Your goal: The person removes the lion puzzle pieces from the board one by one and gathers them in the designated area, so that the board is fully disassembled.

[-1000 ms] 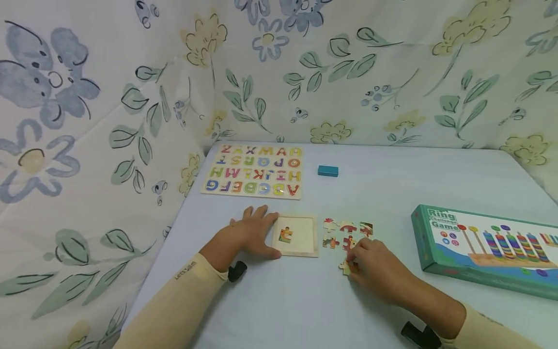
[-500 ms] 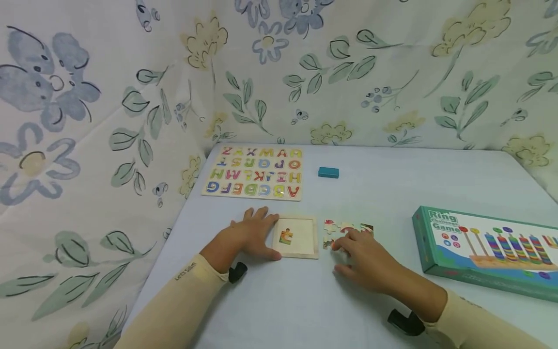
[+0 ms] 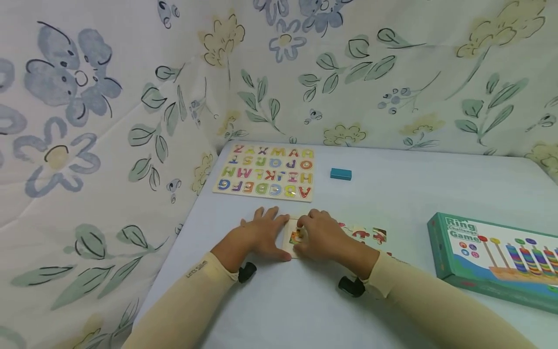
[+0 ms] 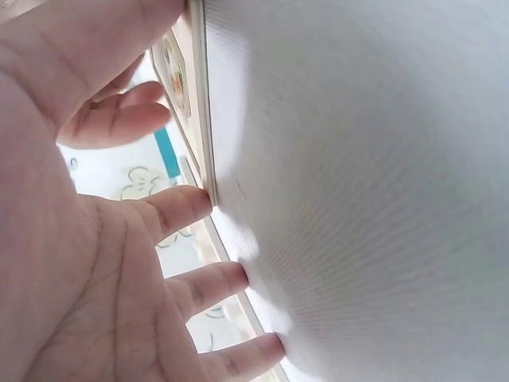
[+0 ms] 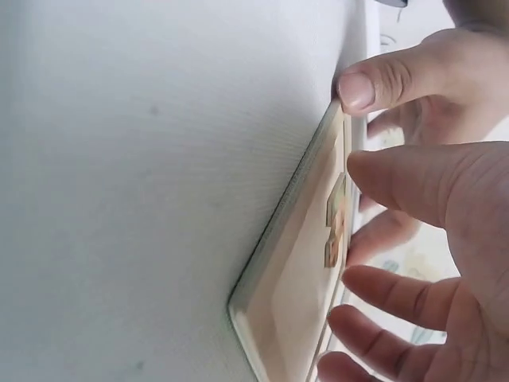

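The square wooden puzzle tray (image 3: 293,223) lies on the table between both hands. My left hand (image 3: 263,236) has spread fingers, with thumb and index fingertip touching the tray's left edge. Over the tray, my right hand (image 3: 324,235) pinches a small jigsaw piece (image 3: 300,233), mostly hidden by the fingers. Next to it a jigsaw piece (image 3: 294,237) rests inside the tray. In the right wrist view, pieces (image 5: 334,239) show on the bare wood near the thumb and fingertips. Several loose jigsaw pieces (image 3: 361,234) lie right of the tray, partly covered by the right hand and wrist.
A wooden alphabet board (image 3: 265,173) lies at the back left. Right of it sits a small teal block (image 3: 341,174). A green Ring Challenge Game box (image 3: 501,261) stands on the right side. Flowered cloth (image 3: 348,72) hangs behind and to the left.
My right hand has moved left from the loose pieces to the tray, with a jigsaw piece in its fingers. The left hand keeps its place at the tray's edge. The head view has shifted slightly.
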The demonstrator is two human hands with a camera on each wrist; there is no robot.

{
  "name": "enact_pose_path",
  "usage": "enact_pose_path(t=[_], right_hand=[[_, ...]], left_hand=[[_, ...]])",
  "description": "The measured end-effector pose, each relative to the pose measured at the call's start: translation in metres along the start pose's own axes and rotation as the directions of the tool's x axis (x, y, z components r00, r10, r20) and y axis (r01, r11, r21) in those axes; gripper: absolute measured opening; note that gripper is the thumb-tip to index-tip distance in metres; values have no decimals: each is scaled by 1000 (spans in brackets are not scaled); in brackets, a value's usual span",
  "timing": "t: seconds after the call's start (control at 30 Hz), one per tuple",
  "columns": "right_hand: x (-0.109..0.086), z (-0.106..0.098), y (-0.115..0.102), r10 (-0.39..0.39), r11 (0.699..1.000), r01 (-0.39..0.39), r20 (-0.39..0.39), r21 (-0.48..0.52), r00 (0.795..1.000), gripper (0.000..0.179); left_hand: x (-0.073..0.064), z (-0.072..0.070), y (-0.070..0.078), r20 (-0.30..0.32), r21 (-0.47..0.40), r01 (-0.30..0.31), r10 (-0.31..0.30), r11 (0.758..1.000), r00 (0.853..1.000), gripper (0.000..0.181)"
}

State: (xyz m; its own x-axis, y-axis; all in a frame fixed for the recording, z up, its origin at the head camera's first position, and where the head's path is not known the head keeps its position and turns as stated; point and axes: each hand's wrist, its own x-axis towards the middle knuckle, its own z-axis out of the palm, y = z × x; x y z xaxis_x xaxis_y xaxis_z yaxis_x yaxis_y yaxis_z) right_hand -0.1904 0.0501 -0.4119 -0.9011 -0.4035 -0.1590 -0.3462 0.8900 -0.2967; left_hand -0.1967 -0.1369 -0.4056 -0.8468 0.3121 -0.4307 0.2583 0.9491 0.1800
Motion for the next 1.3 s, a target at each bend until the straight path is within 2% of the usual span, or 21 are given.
enact_pose_path(t=[0.17,0.37,0.53,0.67,0.8,1.03,1.17,1.3], right_hand=[[3,2,-1,18,1000,-18,21,-8,1000,50],[3,2,-2,35,998,-38,47,46,998,40],[-3,-1,0,35,998,-36,26,51,999,39],[-17,-8,11,30,998,-28,-26,50,999,38],[-41,-13,27,23,998,-19,-75,53,997,33],[-81,-4,44,2,999,4,-127,48,992,32],[-93,2,45,-6,999,12,-135,43,991,30],[-96,7,44,15,997,-8,-98,76,995,31]], left_hand=[[-1,0,3,-1,21,7,-7,1000,1000,104],[-2,-2,2,4,16,7,-7,1000,1000,104],[-2,-4,3,8,17,-3,3,1000,1000,104],[-1,-4,2,7,18,-10,10,1000,1000,104],[0,-3,0,3,6,-20,20,1000,1000,105],[-3,-4,-8,-15,-15,-40,40,999,999,104],[-5,-6,-11,-13,-16,-47,47,999,999,103],[-5,-5,-16,-9,-11,-50,50,999,999,104]])
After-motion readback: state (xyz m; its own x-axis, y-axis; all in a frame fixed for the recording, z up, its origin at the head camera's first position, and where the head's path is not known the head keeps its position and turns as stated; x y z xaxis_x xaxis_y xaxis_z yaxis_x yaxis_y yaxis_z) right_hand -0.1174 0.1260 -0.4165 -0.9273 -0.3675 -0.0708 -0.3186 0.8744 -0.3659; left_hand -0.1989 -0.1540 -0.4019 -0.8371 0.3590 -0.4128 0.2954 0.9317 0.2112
